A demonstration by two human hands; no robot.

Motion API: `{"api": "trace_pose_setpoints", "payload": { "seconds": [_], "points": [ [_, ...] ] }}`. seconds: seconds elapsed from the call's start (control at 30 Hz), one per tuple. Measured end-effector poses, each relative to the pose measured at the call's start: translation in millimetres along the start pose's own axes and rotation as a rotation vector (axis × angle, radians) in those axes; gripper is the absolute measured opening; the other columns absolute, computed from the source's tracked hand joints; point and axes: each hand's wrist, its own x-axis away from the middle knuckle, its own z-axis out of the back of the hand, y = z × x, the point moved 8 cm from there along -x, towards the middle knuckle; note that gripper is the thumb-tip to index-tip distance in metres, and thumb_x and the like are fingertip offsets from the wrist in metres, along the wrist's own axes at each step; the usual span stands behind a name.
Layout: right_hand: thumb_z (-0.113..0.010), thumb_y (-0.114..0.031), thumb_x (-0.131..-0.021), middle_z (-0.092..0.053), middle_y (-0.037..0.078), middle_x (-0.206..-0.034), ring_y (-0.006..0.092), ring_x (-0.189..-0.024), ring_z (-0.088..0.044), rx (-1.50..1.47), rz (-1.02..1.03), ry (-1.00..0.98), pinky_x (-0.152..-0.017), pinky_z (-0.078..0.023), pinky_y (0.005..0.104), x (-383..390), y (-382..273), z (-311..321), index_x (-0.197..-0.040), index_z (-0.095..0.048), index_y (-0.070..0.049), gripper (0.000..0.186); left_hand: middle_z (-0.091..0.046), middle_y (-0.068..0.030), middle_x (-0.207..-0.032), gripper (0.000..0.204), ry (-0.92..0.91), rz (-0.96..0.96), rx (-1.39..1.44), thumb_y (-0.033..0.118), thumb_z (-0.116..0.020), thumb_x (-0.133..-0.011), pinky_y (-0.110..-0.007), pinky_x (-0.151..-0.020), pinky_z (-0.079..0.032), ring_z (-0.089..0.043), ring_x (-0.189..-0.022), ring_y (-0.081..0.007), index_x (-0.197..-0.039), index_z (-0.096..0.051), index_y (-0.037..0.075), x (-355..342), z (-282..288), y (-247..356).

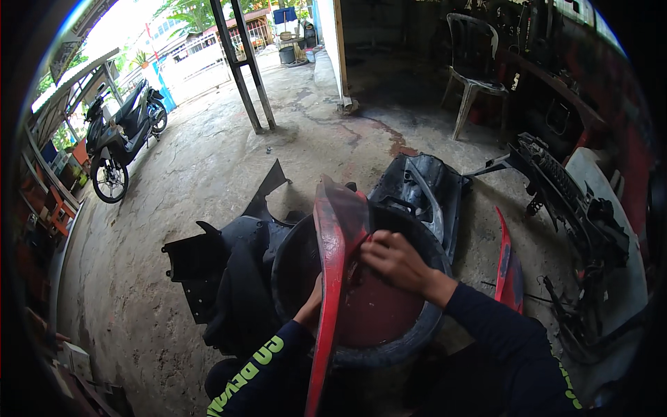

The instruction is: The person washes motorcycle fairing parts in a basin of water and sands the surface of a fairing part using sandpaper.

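Observation:
A long red motorcycle body panel [333, 254] with a dull, scuffed grey upper end stands tilted over a round black tub [434, 323] of reddish water. My left hand [313, 303] grips the panel from its left side; the panel's edge hides most of the fingers. On the other side my right hand [396, 260] is closed, fingertips pressed together against the panel's inner side above the water. Whatever it pinches is too small or hidden to make out.
Black plastic motorcycle parts [243, 278] lie left of the tub, and a dark molded part [420, 187] lies behind it. Another red panel [509, 264] and a black frame piece [577, 201] are at the right. Farther off are a scooter [121, 135], a metal post [243, 66] and a plastic chair [474, 69].

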Motion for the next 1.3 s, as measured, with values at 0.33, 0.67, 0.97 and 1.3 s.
{"api": "trace_pose_setpoints", "payload": {
  "seconds": [0.33,0.67,0.97,1.3],
  "points": [
    [-0.066,-0.012,-0.081,-0.064,0.003,-0.116,0.0251,-0.110,-0.054,0.003,-0.160,0.056,-0.085,-0.046,0.0375,-1.9,4.7,-3.5,-0.110,-0.069,-0.008,0.030,-0.061,-0.0127,-0.121,0.059,-0.009,0.042,-0.032,0.008,-0.076,-0.086,-0.038,-0.099,-0.051,-0.061,-0.113,-0.0219,-0.137,-0.049,0.004,7.3,5.9,4.0],
    [-0.066,-0.010,-0.079,-0.063,0.001,-0.115,0.0244,-0.112,-0.054,-0.017,0.001,-0.009,-0.088,-0.045,0.0370,-4.2,-15.7,-11.6,-0.108,-0.069,-0.010,0.029,-0.062,-0.0127,-0.119,0.056,-0.027,0.158,-0.059,0.008,-0.076,-0.086,-0.039,-0.101,-0.050,-0.061,-0.113,-0.0223,-0.135,-0.051,0.004,31.8,11.1,14.2],
    [-0.068,-0.010,-0.077,-0.064,0.000,-0.111,0.0245,-0.105,-0.054,0.033,-0.157,0.033,-0.085,-0.046,0.0359,-11.4,23.8,0.4,-0.105,-0.069,-0.011,0.028,-0.063,-0.0126,-0.117,0.053,-0.047,0.204,-0.088,0.008,-0.076,-0.085,-0.040,-0.102,-0.049,-0.061,-0.114,-0.0227,-0.133,-0.054,0.004,39.1,11.6,19.7],
    [-0.065,-0.009,-0.074,-0.062,-0.001,-0.107,0.0241,-0.108,-0.054,0.049,-0.085,-0.026,-0.082,-0.046,0.0372,-7.3,-8.3,-19.9,-0.097,-0.067,-0.013,0.023,-0.065,-0.0126,-0.115,0.050,-0.070,0.301,-0.165,0.008,-0.076,-0.085,-0.041,-0.104,-0.048,-0.061,-0.114,-0.0232,-0.131,-0.056,0.004,57.4,14.3,23.8]
  ]
}}
